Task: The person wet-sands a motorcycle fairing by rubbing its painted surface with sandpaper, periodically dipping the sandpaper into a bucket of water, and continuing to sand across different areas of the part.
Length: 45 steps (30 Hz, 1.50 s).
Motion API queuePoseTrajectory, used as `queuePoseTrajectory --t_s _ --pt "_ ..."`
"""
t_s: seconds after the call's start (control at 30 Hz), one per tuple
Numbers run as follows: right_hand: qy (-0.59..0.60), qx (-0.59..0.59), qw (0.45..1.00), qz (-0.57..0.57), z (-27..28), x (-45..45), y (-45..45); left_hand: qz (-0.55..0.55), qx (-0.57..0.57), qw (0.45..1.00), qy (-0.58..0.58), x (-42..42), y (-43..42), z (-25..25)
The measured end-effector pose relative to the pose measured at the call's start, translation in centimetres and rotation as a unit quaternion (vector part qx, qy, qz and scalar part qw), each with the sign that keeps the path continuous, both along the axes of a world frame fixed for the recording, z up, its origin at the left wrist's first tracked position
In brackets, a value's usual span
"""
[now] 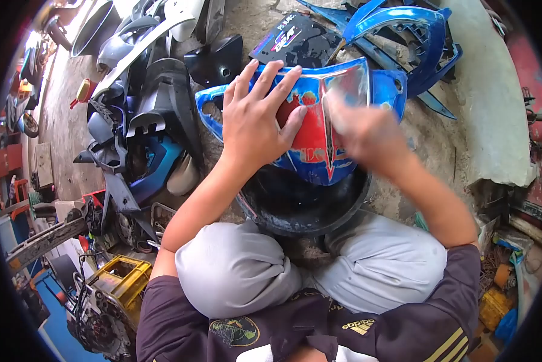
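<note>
A blue and red plastic panel (307, 142) with worn, patchy paint rests above a round black basin (301, 211) in front of my knees. My left hand (259, 117) lies on the panel's left part, its fingers spread over the upper edge and the thumb on the red area. On the right part of the panel is my right hand (367, 130), smeared by motion; whether it holds anything cannot be made out.
Black and grey motorcycle panels (156, 96) are heaped at the left. Beyond the basin lie a black printed sheet (295, 41) and blue fairings (425, 54). A yellow crate (120, 277) stands at lower left, a pale slab (494, 108) at right.
</note>
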State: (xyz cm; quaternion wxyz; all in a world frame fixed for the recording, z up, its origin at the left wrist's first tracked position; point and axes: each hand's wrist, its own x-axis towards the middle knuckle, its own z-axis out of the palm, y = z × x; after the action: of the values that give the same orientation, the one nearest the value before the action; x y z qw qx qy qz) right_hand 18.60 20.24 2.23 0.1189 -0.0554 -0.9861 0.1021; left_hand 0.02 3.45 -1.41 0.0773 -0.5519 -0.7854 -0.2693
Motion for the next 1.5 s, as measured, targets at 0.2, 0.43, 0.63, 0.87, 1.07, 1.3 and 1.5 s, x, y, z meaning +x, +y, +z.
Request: queuePoseTrajectory --t_s 0.2,0.43,0.63,0.87,1.07,1.3,1.5 --pt "0.022 -0.026 0.997 -0.063 -1.0 -0.2 3.0 -0.003 -0.012 1.000 -0.003 0.3 0.1 0.7" --pt "0.029 -0.015 0.991 -0.133 -0.6 -0.7 3.6 0.000 -0.010 1.000 -0.003 0.3 -0.1 0.5" --pt "-0.027 0.010 0.993 -0.115 0.3 -0.9 1.4 0.001 -0.001 1.000 -0.006 0.1 -0.1 0.4" --pt "0.037 0.004 0.999 -0.020 -0.8 -0.7 0.5 -0.004 0.003 1.000 -0.007 0.0 0.0 0.1" --pt "0.048 0.051 0.998 0.007 -0.6 -0.1 -0.4 -0.008 0.013 1.000 0.008 0.2 -0.1 -0.1" --pt "0.017 0.028 0.999 -0.031 -1.1 -0.7 -0.5 -0.001 0.014 1.000 0.012 0.4 -0.6 -0.5" --pt "0.033 0.063 0.996 -0.057 -1.2 -0.7 1.1 -0.007 0.015 1.000 0.006 0.2 0.0 -0.4"
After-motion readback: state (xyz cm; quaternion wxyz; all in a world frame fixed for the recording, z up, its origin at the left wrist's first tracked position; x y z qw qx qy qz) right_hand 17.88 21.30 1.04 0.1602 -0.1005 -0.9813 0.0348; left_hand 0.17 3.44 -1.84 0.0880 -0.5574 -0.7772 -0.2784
